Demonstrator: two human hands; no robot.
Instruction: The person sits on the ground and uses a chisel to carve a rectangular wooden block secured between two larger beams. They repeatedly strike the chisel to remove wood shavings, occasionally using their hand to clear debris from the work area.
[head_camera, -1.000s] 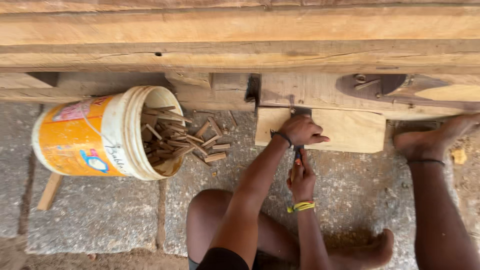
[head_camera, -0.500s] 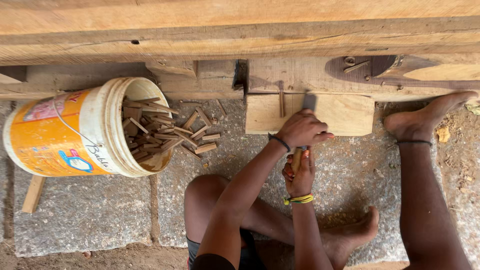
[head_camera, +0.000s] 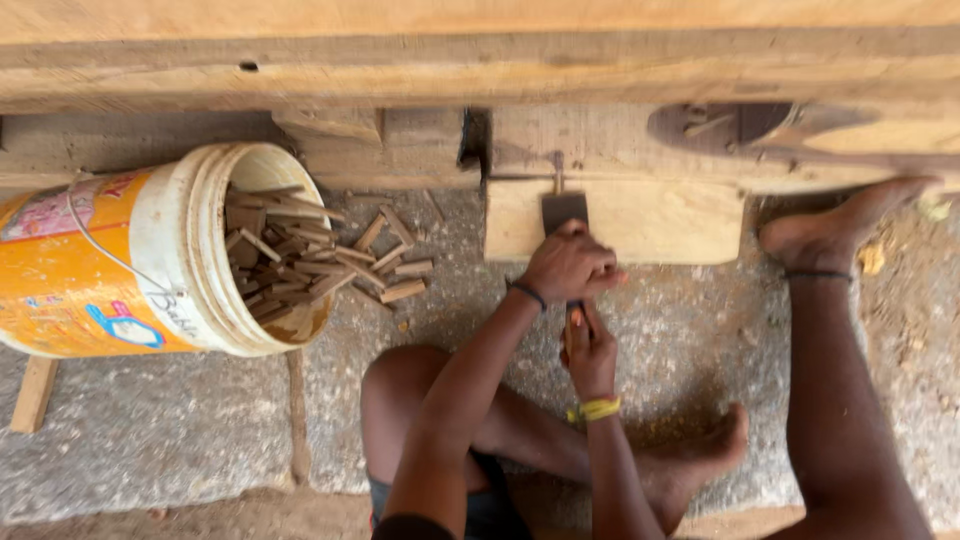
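Note:
I sit on stone paving with both hands on a chisel (head_camera: 563, 211). My left hand (head_camera: 570, 266), with a dark wristband, is closed around the shaft just behind the flat metal blade. My right hand (head_camera: 591, 352), with a yellow wristband, holds the handle end closer to my body. The blade rests on the face of a pale wooden block (head_camera: 660, 222) that lies against a heavy timber (head_camera: 500, 70). My right foot (head_camera: 835, 232) presses near the block's right end.
An orange and white bucket (head_camera: 140, 262) lies on its side at the left, with small wooden pegs (head_camera: 385, 262) spilling onto the paving. A dark slot holding metal pieces (head_camera: 722, 125) is cut in the timber at the upper right. A wood strip (head_camera: 32, 395) lies at the far left.
My hands have drawn back slightly from the pale block, so the chisel blade now shows ahead of my left hand. The view has shifted a little; both hands kept their grip.

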